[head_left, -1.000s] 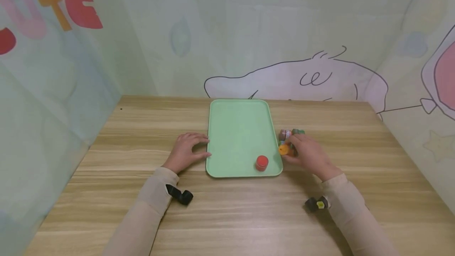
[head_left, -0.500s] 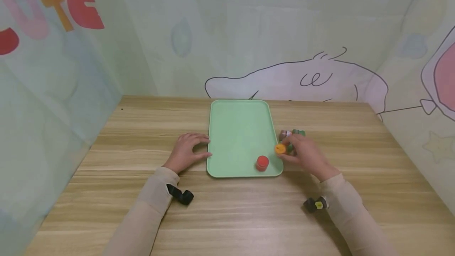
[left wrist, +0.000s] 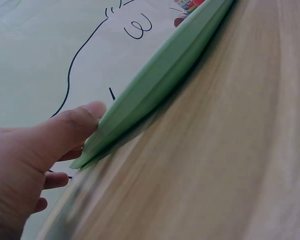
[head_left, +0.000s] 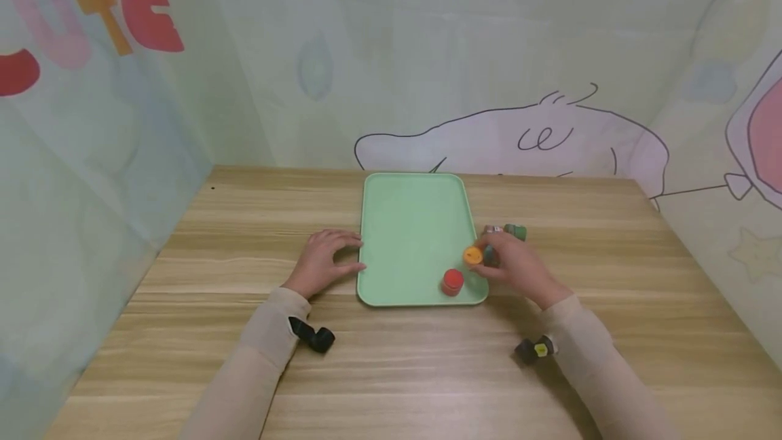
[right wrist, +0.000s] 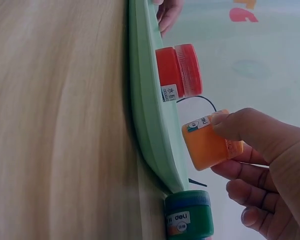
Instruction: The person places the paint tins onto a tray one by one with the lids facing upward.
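Observation:
My right hand [head_left: 519, 265] pinches an orange paint jar [right wrist: 210, 142] between thumb and fingers. The jar is tilted and held above the right edge of the green tray [head_left: 412, 223]. A red paint jar [head_left: 452, 282] stands in the tray's near right corner, close to the orange one. My left hand [head_left: 324, 260] lies at the tray's left side, thumb and fingers spread and touching the rim; in the left wrist view the thumb rests at the tray's edge. Beside the tray's right rim is a green paint jar [right wrist: 190, 217] with a label.
More small jars, among them a green jar [head_left: 516, 231] and a partly hidden jar [head_left: 492, 229], lie right of the tray behind my right hand. The wooden table [head_left: 391, 372] meets a printed backdrop [head_left: 391, 66] at its far edge.
My right hand has moved left with the orange jar, from beside the tray to over its right edge. The left hand and the red jar have stayed in place.

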Motion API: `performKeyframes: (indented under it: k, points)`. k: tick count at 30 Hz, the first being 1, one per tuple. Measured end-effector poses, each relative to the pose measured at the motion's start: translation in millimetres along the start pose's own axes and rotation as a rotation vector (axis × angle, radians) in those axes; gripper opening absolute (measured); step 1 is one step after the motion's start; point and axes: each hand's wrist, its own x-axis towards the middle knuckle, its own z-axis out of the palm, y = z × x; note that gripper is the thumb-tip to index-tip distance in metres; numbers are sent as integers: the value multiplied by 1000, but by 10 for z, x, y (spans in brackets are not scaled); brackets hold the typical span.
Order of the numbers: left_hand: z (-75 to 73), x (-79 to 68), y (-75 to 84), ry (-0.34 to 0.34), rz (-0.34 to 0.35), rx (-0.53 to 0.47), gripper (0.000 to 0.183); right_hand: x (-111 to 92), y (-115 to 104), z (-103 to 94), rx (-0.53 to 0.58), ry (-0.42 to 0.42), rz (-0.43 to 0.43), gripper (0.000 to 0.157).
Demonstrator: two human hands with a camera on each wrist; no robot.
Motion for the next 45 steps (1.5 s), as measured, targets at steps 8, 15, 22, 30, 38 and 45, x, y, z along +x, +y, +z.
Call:
performKeyframes:
  k: [8,15,22,30,38,45]
  points:
    - [-8,2,6,-6,-1,2,43,69,-5,54,18,2,-4,35]
    - [-17,-5,9,-11,9,4,43,115,-25,118,47,-14,2,37]
    - [-32,-12,8,-13,7,15,43,165,-69,159,73,-38,27,38]
    - [-24,-18,4,-4,12,17,44,203,-78,190,81,-62,-4,36]
    - [-10,-11,5,-2,11,17,44,216,-71,219,59,-80,-9,34]
    - [-8,-8,7,5,9,7,44,224,-82,219,58,-100,-20,35]
